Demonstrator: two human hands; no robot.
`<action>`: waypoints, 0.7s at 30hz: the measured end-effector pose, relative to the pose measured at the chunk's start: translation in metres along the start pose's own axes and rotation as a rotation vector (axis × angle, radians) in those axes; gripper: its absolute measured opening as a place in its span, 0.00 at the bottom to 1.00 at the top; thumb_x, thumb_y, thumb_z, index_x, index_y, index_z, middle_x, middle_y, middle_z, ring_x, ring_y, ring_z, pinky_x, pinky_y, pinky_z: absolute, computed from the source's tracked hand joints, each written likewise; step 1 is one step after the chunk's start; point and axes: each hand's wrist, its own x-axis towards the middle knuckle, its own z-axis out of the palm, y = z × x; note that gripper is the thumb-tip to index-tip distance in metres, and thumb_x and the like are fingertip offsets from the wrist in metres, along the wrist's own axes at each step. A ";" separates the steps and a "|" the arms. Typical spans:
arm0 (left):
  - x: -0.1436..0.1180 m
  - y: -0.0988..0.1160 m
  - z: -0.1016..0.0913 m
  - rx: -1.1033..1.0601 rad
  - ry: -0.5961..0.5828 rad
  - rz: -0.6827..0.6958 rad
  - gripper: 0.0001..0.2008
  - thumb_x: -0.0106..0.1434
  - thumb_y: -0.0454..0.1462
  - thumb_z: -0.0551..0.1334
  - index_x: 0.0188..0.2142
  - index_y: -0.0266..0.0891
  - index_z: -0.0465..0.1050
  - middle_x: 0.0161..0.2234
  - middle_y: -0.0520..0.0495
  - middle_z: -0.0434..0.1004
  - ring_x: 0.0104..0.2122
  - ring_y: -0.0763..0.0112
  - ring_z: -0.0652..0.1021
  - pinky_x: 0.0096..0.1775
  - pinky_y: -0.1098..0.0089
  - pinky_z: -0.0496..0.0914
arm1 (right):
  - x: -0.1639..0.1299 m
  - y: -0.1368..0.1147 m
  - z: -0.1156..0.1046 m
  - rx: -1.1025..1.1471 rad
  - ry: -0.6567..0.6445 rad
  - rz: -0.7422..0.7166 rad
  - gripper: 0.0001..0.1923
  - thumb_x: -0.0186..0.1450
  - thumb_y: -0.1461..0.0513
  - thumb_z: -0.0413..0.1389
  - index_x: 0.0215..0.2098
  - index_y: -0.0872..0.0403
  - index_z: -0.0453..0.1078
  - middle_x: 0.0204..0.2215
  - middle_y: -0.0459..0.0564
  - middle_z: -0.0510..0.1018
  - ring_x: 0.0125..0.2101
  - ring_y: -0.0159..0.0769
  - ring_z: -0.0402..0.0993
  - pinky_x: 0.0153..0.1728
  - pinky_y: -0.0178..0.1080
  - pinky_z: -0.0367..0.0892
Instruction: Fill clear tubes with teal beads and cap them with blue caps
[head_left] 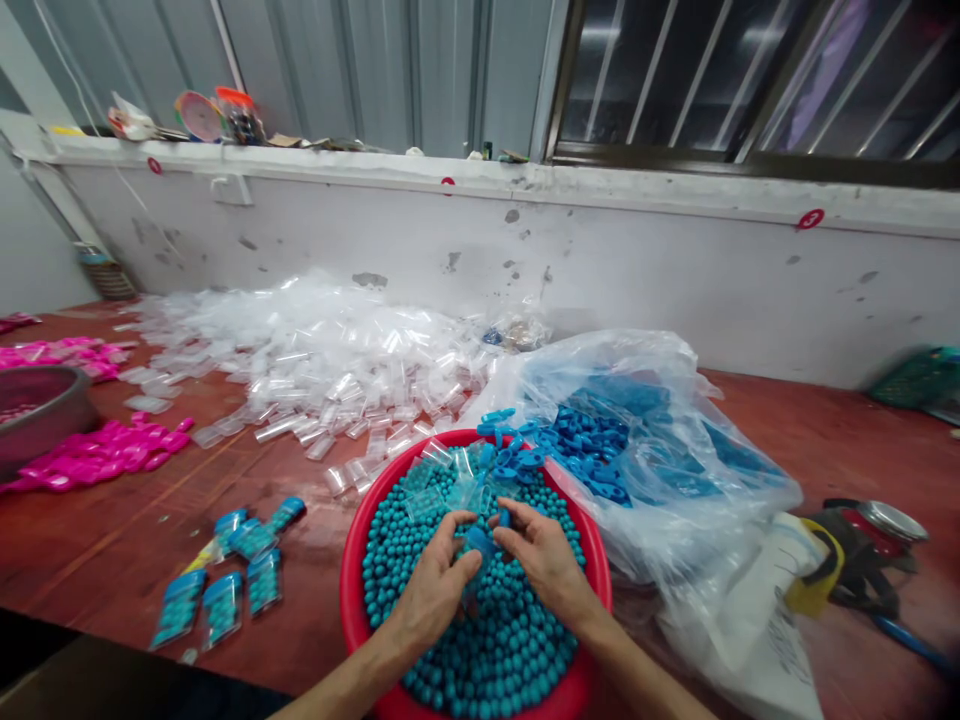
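Both of my hands are over a red basin [352, 590] heaped with round turquoise beads [480, 665]. My left hand [431, 590] is closed, thumb and fingers pinching a small clear plastic case [478, 545] that looks blue inside; its lower part is partly hidden. Between the thumb and fingers of my right hand [551, 570] is a small blue cap [504, 517], close beside the case but seemingly apart from it. Empty clear cases [427, 500] and loose blue caps [517, 460] lie on the beads at the basin's far side.
Behind the basin spreads a large pile of clear cases [322, 350]. To the right, an open plastic bag [720, 480] holds more blue caps. Several bead-filled cases [223, 605] lie at left, near pink pieces [105, 450] and a grey bowl [45, 385]. A tape dispenser [855, 550] sits far right.
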 end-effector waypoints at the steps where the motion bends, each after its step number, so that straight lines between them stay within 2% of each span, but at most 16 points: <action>1: -0.001 -0.001 0.001 -0.003 0.032 0.005 0.19 0.57 0.43 0.53 0.48 0.43 0.54 0.25 0.57 0.63 0.15 0.80 0.66 0.16 0.78 0.60 | -0.004 -0.001 0.002 -0.075 -0.062 -0.030 0.22 0.58 0.58 0.51 0.50 0.56 0.63 0.34 0.49 0.74 0.35 0.38 0.70 0.36 0.39 0.66; 2: -0.001 -0.001 0.002 -0.008 0.066 0.020 0.20 0.58 0.42 0.53 0.49 0.42 0.54 0.25 0.56 0.64 0.17 0.79 0.67 0.18 0.77 0.61 | -0.007 -0.002 0.004 -0.157 -0.133 -0.052 0.25 0.58 0.57 0.52 0.53 0.55 0.60 0.39 0.50 0.73 0.40 0.40 0.69 0.40 0.40 0.64; 4: -0.002 0.000 0.004 -0.016 0.129 0.077 0.20 0.57 0.40 0.54 0.49 0.41 0.57 0.28 0.54 0.66 0.24 0.75 0.69 0.26 0.74 0.65 | -0.014 -0.003 0.006 -0.319 -0.243 -0.075 0.37 0.53 0.57 0.57 0.58 0.54 0.51 0.50 0.53 0.66 0.50 0.45 0.61 0.48 0.44 0.59; 6: -0.003 0.003 0.004 -0.015 0.150 0.129 0.19 0.56 0.38 0.55 0.48 0.40 0.60 0.32 0.52 0.68 0.31 0.73 0.70 0.35 0.73 0.65 | -0.018 -0.003 0.009 -0.456 -0.271 -0.096 0.48 0.47 0.57 0.62 0.60 0.56 0.44 0.56 0.58 0.57 0.55 0.48 0.53 0.51 0.47 0.55; 7: -0.004 0.004 0.004 -0.013 0.145 0.137 0.18 0.56 0.38 0.55 0.47 0.39 0.61 0.32 0.52 0.69 0.33 0.72 0.70 0.37 0.72 0.64 | -0.019 -0.003 0.012 -0.512 -0.256 -0.117 0.49 0.46 0.58 0.63 0.60 0.57 0.43 0.56 0.59 0.56 0.55 0.49 0.53 0.51 0.48 0.54; 11: -0.005 0.008 0.006 -0.034 0.115 0.110 0.14 0.56 0.38 0.54 0.44 0.39 0.62 0.26 0.54 0.67 0.29 0.73 0.69 0.34 0.73 0.63 | -0.022 -0.007 0.023 -0.668 -0.127 -0.230 0.37 0.50 0.59 0.58 0.54 0.60 0.51 0.46 0.60 0.66 0.46 0.47 0.65 0.44 0.46 0.63; 15: -0.005 0.006 0.009 -0.024 0.158 0.091 0.11 0.56 0.37 0.54 0.40 0.39 0.63 0.24 0.55 0.67 0.27 0.73 0.68 0.31 0.73 0.63 | -0.026 -0.009 0.033 -0.760 -0.001 -0.251 0.30 0.49 0.60 0.57 0.48 0.60 0.56 0.39 0.58 0.69 0.37 0.47 0.70 0.35 0.45 0.67; 19: -0.005 0.005 0.012 0.117 0.215 0.119 0.07 0.56 0.35 0.53 0.36 0.38 0.64 0.25 0.54 0.68 0.27 0.72 0.69 0.31 0.73 0.63 | -0.027 -0.006 0.038 -0.781 -0.014 -0.233 0.30 0.49 0.55 0.57 0.47 0.59 0.58 0.38 0.57 0.70 0.35 0.47 0.71 0.34 0.46 0.67; 21: -0.006 0.006 0.009 0.211 0.221 0.154 0.08 0.57 0.36 0.52 0.36 0.39 0.64 0.27 0.53 0.70 0.29 0.71 0.71 0.33 0.72 0.64 | -0.028 -0.006 0.039 -0.785 -0.063 -0.201 0.33 0.51 0.53 0.56 0.50 0.61 0.55 0.41 0.60 0.69 0.38 0.47 0.70 0.35 0.46 0.67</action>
